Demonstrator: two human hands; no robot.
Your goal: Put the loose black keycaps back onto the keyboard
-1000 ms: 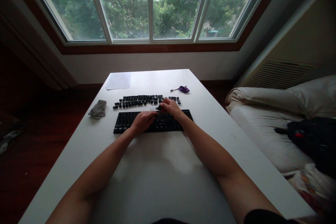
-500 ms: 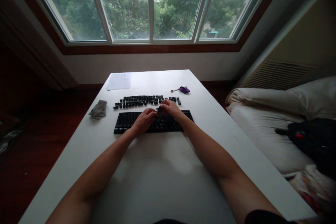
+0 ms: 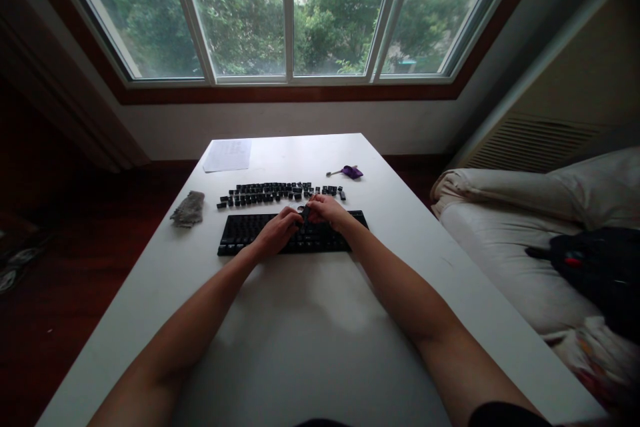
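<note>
A black keyboard (image 3: 240, 230) lies across the white table in front of me. Above its middle, my right hand (image 3: 325, 209) pinches a small dark keycap puller (image 3: 306, 211), whose thin pale loop shows faintly at its far end. My left hand (image 3: 280, 228) is closed just to the left, fingertips together by the puller; what they grip is too small to make out. Behind the keyboard, loose black keycaps (image 3: 260, 198) stand in rows, partly hidden by my right hand.
A grey crumpled cloth (image 3: 189, 209) lies left of the keyboard. Farther back are a sheet of paper (image 3: 227, 155) and a brush (image 3: 336, 173) beside a purple packet (image 3: 353, 172). A pale sofa (image 3: 490, 233) with a black bag (image 3: 595, 267) stands right of the table (image 3: 295, 320).
The keycap puller has turned between my fingers, and its loop shows less to the left than before. My hands have shifted only slightly; the keyboard and keycaps stay put.
</note>
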